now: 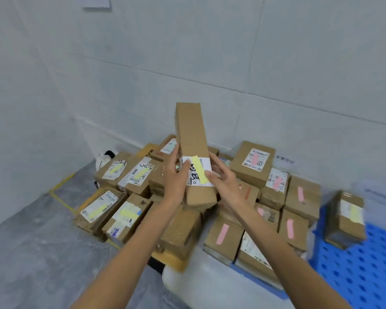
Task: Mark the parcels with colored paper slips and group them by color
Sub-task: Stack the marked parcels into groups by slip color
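Observation:
A long, narrow cardboard parcel (pixel 193 139) is held up over the pile, its far end pointing at the wall. A yellow paper slip (pixel 200 171) lies across its white shipping label. My left hand (pixel 176 175) grips the parcel's left side, thumb on the label. My right hand (pixel 223 179) holds the right side, with a fingertip on the slip's lower end. Parcels with yellow slips (pixel 98 209) lie grouped at the left. Parcels with pink slips (pixel 223 234) are grouped at the right.
A wall stands close behind the pile. A lone parcel with a yellow slip (pixel 348 217) sits on a blue perforated pallet (pixel 352 275) at the right. Yellow tape (pixel 60 198) marks the grey floor on the left. A white rounded object (pixel 210 284) lies in front.

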{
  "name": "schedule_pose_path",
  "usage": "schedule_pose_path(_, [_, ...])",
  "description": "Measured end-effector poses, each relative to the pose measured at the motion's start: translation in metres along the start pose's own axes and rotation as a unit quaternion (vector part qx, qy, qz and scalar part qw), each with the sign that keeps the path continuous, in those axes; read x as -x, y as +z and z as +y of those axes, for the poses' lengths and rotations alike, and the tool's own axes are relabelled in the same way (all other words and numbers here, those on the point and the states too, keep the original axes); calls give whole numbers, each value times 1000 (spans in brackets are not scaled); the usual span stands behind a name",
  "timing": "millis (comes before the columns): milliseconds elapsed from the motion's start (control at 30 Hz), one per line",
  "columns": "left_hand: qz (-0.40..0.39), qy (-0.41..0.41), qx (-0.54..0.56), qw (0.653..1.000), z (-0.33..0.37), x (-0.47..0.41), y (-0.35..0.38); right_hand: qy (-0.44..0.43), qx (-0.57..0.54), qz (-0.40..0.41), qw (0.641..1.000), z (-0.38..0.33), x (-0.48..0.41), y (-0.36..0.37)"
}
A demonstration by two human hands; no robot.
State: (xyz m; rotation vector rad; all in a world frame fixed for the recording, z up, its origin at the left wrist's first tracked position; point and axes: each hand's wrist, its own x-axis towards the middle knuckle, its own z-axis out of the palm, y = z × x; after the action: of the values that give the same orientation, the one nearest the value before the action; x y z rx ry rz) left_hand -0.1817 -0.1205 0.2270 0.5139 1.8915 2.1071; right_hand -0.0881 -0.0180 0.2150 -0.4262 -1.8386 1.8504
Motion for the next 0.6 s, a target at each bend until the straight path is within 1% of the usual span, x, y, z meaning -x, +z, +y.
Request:
schedule_pose_path(67, [-46, 9, 15, 999, 2, 7, 41, -7, -23, 42, 999, -13, 17, -35])
schedule_pose_path(167, [-107, -3, 35, 994, 1, 30, 105, -5, -26, 113, 993, -23, 45, -93])
schedule_pose_path(267, [-175, 5, 21, 984, -9, 62, 168, 6, -26, 176, 984, -29, 81, -153])
schedule_pose_path(333, [-219, -4, 27, 975, -14, 87, 207, 14, -30, 216, 976, -30, 106, -191])
schedule_pose_path(467, [-261, -14, 3, 965, -23, 131, 281, 29, -57, 272, 960, -36, 151, -264])
schedule_pose_path(600, [-314, -64, -11, 947, -39, 166, 339, 49, -56, 333, 940, -24, 184, -325])
